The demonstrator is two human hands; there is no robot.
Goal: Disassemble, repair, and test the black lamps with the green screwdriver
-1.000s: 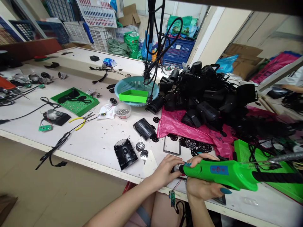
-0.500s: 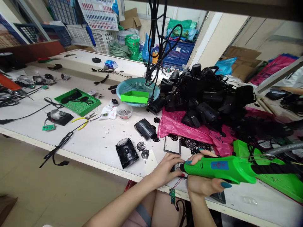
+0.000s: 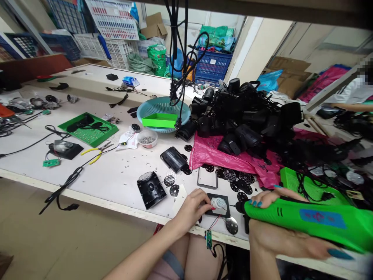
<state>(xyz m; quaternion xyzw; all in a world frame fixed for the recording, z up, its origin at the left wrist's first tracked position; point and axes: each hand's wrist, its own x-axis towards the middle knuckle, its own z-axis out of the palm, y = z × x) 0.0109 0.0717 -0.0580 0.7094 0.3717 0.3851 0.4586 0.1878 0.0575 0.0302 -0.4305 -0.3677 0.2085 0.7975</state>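
Our right hand (image 3: 278, 233) has drawn the green power screwdriver (image 3: 294, 214) back to the right, baring a black square housing (image 3: 224, 197) that half a second ago lay hidden under our hands. Right fingers and palm are wrapped around the tool, its nose pointing left, just beside the housing. Our left hand (image 3: 196, 206) is curled, thumb and fingers nearly together at the housing's left edge; we cannot tell whether they grip it. Inside sits a round whitish part (image 3: 218, 202); thin wires lead to a green circuit board (image 3: 208, 239) at the table's front edge.

Dark discs (image 3: 232, 225) and loose screws dot our white table (image 3: 107, 171). Farther left are yellow-handled pliers (image 3: 94, 155) and a green tray (image 3: 106, 133); beyond, a blue basket (image 3: 141, 111). On the right, black fixtures (image 3: 253, 116) heap over pink sheeting (image 3: 234, 157).

Around us, black cables (image 3: 175, 42) hang overhead, white crates (image 3: 119, 52) and blue crates (image 3: 214, 64) stand behind, and tiled floor (image 3: 72, 233) shows below.
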